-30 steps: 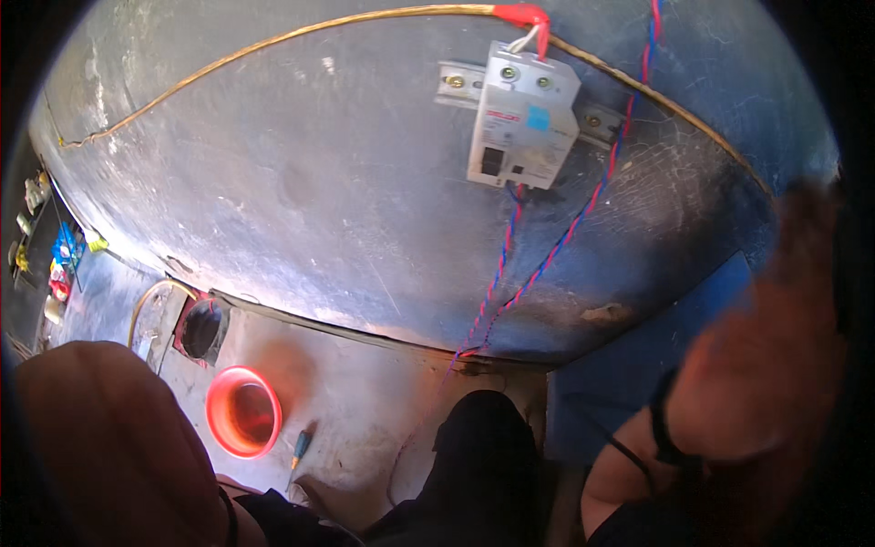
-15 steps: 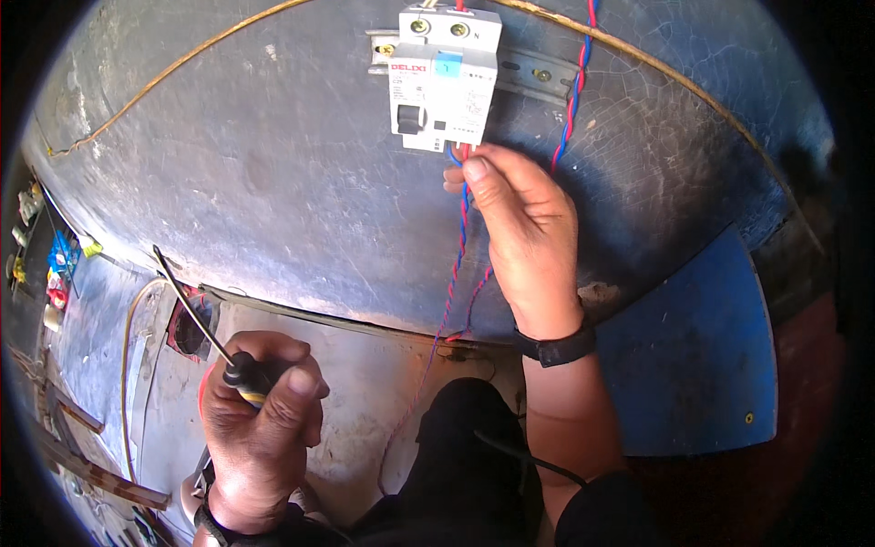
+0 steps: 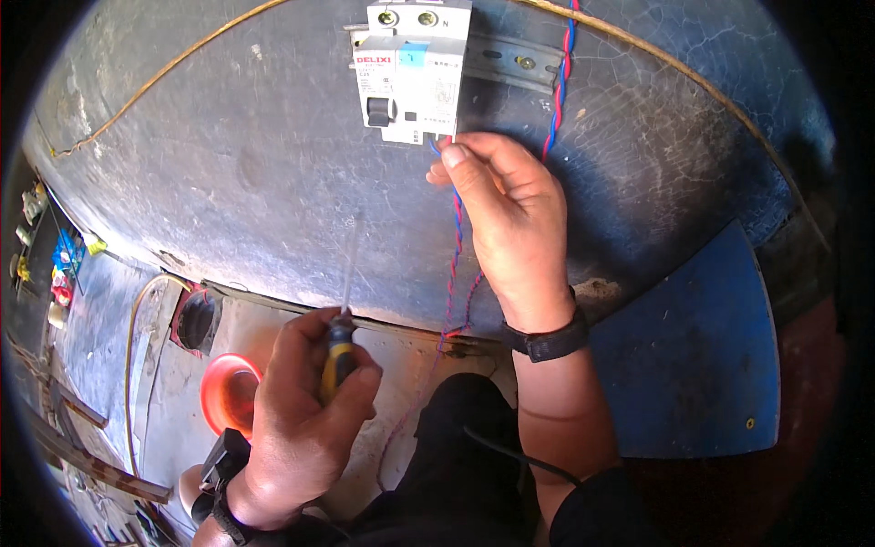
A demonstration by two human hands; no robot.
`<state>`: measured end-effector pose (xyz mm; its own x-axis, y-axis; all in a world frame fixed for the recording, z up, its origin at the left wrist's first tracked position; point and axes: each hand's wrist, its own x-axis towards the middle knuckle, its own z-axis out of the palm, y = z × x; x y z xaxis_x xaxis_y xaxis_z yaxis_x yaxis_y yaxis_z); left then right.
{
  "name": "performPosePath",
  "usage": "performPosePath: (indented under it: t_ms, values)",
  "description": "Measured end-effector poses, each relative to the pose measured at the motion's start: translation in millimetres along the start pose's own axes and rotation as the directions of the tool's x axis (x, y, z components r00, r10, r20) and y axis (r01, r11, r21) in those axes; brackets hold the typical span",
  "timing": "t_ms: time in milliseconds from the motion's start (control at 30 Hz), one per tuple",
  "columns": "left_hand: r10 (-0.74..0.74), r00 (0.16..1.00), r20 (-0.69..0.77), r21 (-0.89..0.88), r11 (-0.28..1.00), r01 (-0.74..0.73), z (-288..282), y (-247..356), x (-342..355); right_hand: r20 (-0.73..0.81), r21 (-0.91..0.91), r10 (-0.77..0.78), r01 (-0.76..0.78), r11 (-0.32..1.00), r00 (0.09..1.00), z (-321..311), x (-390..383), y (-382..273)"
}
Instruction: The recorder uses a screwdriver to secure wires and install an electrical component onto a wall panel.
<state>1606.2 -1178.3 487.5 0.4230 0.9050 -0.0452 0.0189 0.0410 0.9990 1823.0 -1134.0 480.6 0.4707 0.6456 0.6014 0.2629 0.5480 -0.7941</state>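
A white circuit breaker (image 3: 433, 87) with a dark toggle sits on a slotted metal rail (image 3: 510, 62) fixed to the dark, scuffed wall. My right hand (image 3: 510, 214) pinches wires right at the breaker's underside; the fingertips partly hide them. From there a twisted red and blue wire (image 3: 455, 237) hangs down. Lower left, my left hand (image 3: 314, 410) is closed round the yellow and black handle of a screwdriver (image 3: 339, 356). Its thin shaft points up toward the breaker, apart from it and blurred at the tip.
Another twisted red and blue wire (image 3: 558, 91) runs down right of the breaker. A blue panel (image 3: 684, 356) stands at the right. An orange-red bowl (image 3: 214, 406) lies beside my left hand. Brown cord (image 3: 702, 87) arcs across the wall. Small goods (image 3: 64, 264) sit at the far left.
My left hand has moved right, and the screwdriver has swung from pointing up-left to nearly upright. The orange-red bowl has come into fuller view. My right hand keeps its pinch below the breaker.
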Motion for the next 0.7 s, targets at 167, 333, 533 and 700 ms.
performPosePath:
  t_ms: [167,333,533,700]
  values:
    - [0.041,0.992,0.117,0.015,0.999,-0.043,18.7,21.6,6.5,-0.021,0.021,0.003,-0.002,1.000,1.000,2.3,2.3,-4.4]
    - [0.112,0.992,0.066,0.013,0.994,-0.113,31.9,37.6,12.6,-0.004,0.006,-0.026,0.026,1.000,1.000,5.5,2.1,-5.1]
    - [0.111,0.994,-0.003,-0.026,0.993,-0.111,38.8,44.7,18.0,0.002,-0.047,0.079,-0.079,0.996,0.997,4.0,1.8,-7.4]
    - [0.024,0.998,0.053,-0.159,0.987,-0.015,36.9,50.7,20.4,-0.017,-0.023,0.016,-0.016,1.000,1.000,7.2,4.0,0.9]
